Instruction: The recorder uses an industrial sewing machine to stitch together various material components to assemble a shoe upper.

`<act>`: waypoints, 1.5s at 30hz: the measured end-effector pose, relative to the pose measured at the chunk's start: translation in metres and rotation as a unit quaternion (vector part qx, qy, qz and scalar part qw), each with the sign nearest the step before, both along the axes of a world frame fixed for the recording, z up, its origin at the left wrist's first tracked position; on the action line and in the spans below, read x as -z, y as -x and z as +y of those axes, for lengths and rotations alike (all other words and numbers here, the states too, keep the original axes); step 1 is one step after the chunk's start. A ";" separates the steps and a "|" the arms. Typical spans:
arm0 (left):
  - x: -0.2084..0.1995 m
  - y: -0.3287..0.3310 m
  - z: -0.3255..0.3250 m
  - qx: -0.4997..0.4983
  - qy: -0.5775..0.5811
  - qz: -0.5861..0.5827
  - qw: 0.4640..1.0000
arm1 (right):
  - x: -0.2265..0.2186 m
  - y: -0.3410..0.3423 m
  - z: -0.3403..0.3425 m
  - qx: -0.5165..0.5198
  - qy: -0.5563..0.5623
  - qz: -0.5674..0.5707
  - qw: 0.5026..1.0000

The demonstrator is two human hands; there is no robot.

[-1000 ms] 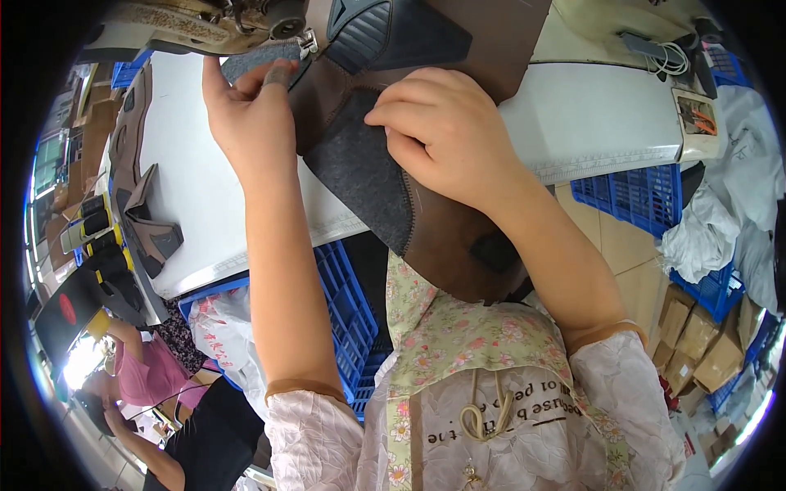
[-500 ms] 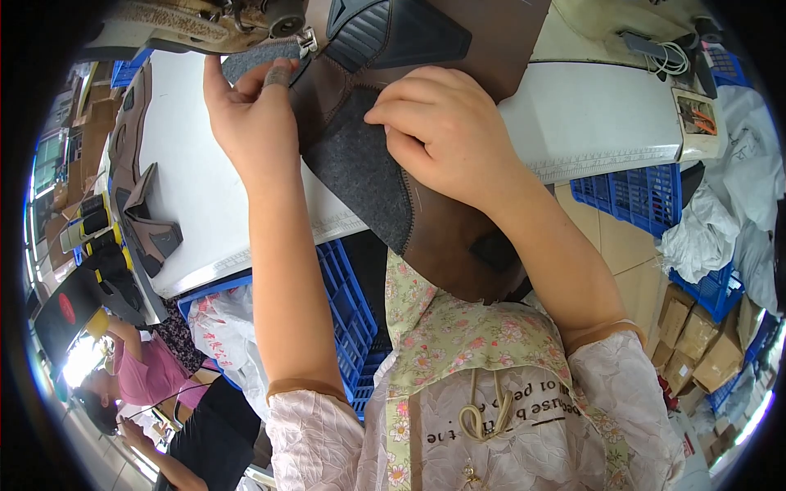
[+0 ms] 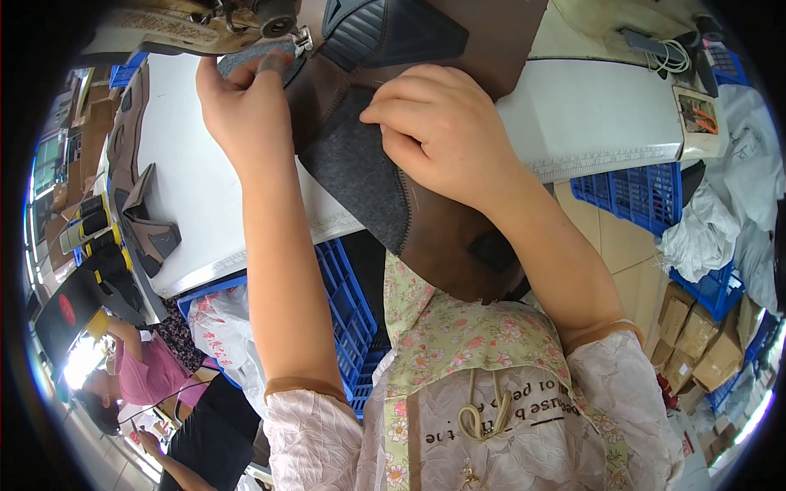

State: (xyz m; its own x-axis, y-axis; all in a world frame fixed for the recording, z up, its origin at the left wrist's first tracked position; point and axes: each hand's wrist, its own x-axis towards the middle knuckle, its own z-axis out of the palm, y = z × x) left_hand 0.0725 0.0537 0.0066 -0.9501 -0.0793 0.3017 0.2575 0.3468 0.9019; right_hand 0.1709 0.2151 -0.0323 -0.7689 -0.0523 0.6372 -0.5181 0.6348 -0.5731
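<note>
A large brown leather piece with stitched panels lies across the sewing machine's white table and hangs over its front edge. Dark grey felt forms one panel, and a ribbed black panel lies farther back. At the left, the piece runs under the presser foot. My left hand is closed on the grey-faced edge beside the foot; its fingertips are partly hidden, and a grey cover wraps one digit. With bent fingers, my right hand grips the leather and felt nearer the middle.
The sewing machine head overhangs the upper left. Brown cut pieces lie at the table's left end. Blue crates stand below, with white bags and cardboard boxes at right. Another person works at lower left.
Both hands and the leather piece have shifted slightly left, with the left hand moving most. The left hand's fingers have drawn closer around the edge. The other person's lower hand has moved.
</note>
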 end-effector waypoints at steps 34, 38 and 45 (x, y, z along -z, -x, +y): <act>0.002 0.016 -0.002 0.039 -0.007 -0.020 0.999 | -0.057 0.137 -0.042 0.244 -0.090 -0.399 0.879; 0.001 0.014 0.009 0.051 -0.070 0.008 0.996 | -0.059 0.133 -0.022 0.068 0.036 -0.369 0.926; -0.002 0.018 0.000 0.076 -0.036 -0.034 0.996 | -0.024 0.142 -0.036 0.139 -0.059 -0.229 0.962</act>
State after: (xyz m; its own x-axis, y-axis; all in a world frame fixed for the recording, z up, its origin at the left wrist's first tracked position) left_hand 0.0544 0.0538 0.0081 -0.9710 0.0480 0.2342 0.2388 0.2413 0.9406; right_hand 0.0284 0.1788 -0.0079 -0.9624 0.1449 0.2299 -0.0290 0.7864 -0.6170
